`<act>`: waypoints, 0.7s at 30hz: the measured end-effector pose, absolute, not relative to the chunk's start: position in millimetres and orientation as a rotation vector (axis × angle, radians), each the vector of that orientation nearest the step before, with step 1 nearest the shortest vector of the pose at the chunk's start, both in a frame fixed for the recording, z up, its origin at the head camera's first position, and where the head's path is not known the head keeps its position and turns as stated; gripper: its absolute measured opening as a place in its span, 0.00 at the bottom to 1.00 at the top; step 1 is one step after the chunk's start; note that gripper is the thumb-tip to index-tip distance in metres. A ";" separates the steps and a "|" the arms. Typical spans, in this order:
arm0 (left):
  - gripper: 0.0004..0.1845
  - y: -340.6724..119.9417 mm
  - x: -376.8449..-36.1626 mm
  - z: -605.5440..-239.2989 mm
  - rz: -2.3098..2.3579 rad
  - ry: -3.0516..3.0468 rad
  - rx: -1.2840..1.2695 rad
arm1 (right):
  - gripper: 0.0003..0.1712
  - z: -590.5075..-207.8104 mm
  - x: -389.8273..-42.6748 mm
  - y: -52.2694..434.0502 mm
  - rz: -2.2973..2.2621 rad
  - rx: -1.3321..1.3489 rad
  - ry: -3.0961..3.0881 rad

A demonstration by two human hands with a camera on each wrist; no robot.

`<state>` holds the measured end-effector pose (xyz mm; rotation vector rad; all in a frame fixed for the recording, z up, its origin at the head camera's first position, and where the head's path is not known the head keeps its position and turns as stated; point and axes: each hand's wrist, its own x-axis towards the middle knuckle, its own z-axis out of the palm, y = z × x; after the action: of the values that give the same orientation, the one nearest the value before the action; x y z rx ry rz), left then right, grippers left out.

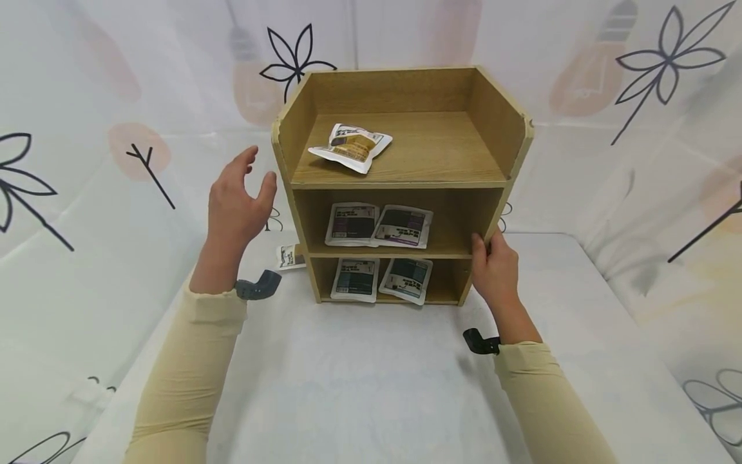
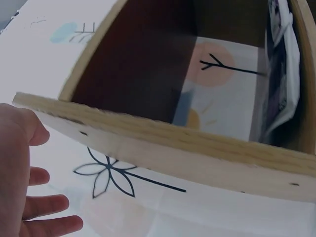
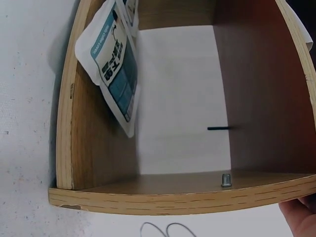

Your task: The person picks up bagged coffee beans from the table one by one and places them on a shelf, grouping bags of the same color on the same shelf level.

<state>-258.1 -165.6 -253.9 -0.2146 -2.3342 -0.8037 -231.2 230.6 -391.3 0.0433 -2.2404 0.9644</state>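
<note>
A small wooden shelf (image 1: 406, 185) with three levels stands on the white table. My right hand (image 1: 495, 267) grips its right side panel, thumb at the front edge and fingers around the outside. My left hand (image 1: 237, 200) is just off the left side panel, thumb and fingers spread, holding nothing. On the top level lies a white pouch with a yellow-brown label (image 1: 352, 147). Two purple-labelled pouches (image 1: 402, 227) overlap on the middle level. A pair of teal-labelled pouches (image 1: 356, 280) rests on the bottom level, partly over its front edge.
Another pouch (image 1: 290, 256) lies on the table (image 1: 359, 374), partly hidden by the shelf's left side. A patterned curtain (image 1: 156, 77) hangs behind and along both sides. A small metal peg (image 3: 226, 180) sticks out inside the right panel.
</note>
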 end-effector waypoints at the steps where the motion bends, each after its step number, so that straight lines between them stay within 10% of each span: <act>1: 0.29 -166.7 -259.5 -256.1 -0.805 -2.337 -0.208 | 0.23 -391.1 -231.3 230.7 0.964 0.043 -2.239; 21: 0.30 -179.3 -275.7 -290.4 -0.789 -2.452 -0.089 | 0.22 -391.0 -231.0 229.6 0.937 0.023 -2.233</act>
<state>-275.7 -179.3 -290.4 -0.0892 -2.4519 -0.7890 -231.0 229.6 -391.0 0.0226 -2.2327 0.9373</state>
